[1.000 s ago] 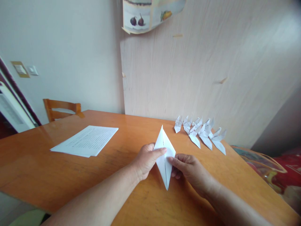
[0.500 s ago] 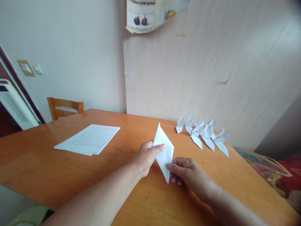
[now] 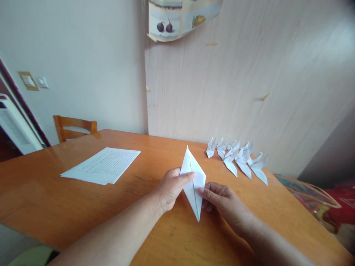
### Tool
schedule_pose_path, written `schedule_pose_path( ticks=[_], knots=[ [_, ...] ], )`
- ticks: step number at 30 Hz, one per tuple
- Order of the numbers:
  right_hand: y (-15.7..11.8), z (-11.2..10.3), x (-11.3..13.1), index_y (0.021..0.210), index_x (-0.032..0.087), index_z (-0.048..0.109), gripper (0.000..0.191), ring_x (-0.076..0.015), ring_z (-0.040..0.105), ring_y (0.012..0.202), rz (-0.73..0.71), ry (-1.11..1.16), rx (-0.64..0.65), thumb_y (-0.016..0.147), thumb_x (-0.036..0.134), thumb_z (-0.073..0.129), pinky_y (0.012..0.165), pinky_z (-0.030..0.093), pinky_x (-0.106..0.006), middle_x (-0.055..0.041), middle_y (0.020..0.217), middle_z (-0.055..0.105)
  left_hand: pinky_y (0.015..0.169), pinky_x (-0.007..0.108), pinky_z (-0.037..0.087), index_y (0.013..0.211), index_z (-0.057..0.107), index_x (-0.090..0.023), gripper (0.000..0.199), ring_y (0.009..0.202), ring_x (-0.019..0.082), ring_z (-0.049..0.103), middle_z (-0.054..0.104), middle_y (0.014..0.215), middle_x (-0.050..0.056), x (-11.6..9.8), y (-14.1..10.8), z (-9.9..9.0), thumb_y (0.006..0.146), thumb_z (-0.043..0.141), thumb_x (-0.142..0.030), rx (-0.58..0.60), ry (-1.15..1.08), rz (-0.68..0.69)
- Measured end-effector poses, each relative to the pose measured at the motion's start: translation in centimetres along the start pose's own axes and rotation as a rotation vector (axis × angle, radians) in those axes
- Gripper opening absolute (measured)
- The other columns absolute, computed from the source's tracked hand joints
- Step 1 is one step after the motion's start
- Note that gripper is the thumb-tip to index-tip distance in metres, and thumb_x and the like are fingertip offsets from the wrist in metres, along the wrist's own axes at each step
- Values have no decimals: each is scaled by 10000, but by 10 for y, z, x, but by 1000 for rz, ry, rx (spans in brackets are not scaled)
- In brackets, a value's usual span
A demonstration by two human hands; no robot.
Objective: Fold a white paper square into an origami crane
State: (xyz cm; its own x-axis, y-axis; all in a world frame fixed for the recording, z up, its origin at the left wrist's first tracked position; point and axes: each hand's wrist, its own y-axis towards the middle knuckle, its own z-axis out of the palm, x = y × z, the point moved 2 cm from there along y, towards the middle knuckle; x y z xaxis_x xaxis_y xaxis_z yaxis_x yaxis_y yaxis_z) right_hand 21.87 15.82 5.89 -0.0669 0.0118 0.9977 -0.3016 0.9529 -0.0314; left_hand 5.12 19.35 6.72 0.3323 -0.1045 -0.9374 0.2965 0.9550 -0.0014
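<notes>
wooden table [image 3: 158, 240] | left grip [image 3: 172, 189], thumb on top, pinches folded paper [image 3: 191, 189] | right grip [image 3: 223, 197] pinches its right edge

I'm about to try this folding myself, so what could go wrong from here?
The left hand and right hand both pinch the folded white paper, so an uneven pull might tear or crease it. Its slim top and bottom points stick out unsupported and could bend if bumped on the table. The folded paper birds stand close together near the right edge, so a stray knock might topple some.
</notes>
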Motion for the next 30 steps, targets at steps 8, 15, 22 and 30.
schedule_pose_path(
  ticks=[8,15,22,30],
  knots=[
    [1,0,1,653,186,589,436,-117,474,574,-50,79,-44,846,564,689,578,350,-264,12,608,577,721,359,523,932,702,-99,400,759,245,674,738,871,137,2,-1,3,706,829,-404,16,-20,-13],
    [-2,10,-6,793,152,677,381,-91,425,541,45,173,93,801,525,754,537,309,-246,17,635,575,685,355,533,958,699,-108,372,752,237,668,731,858,116,1,-5,8,724,822,-369,41,-67,-40],
    [-5,7,-1,690,164,639,415,-93,438,483,74,74,71,765,554,761,491,313,-243,8,576,588,716,335,515,921,731,-87,389,737,218,662,739,845,122,2,-3,9,684,858,-368,32,-61,-21],
    [-8,5,3,705,162,683,360,-94,464,490,88,69,123,777,505,762,487,330,-234,-1,592,609,759,357,508,875,737,-92,389,764,234,680,749,867,139,0,-1,5,671,864,-399,-6,-99,-35]
  ],
)
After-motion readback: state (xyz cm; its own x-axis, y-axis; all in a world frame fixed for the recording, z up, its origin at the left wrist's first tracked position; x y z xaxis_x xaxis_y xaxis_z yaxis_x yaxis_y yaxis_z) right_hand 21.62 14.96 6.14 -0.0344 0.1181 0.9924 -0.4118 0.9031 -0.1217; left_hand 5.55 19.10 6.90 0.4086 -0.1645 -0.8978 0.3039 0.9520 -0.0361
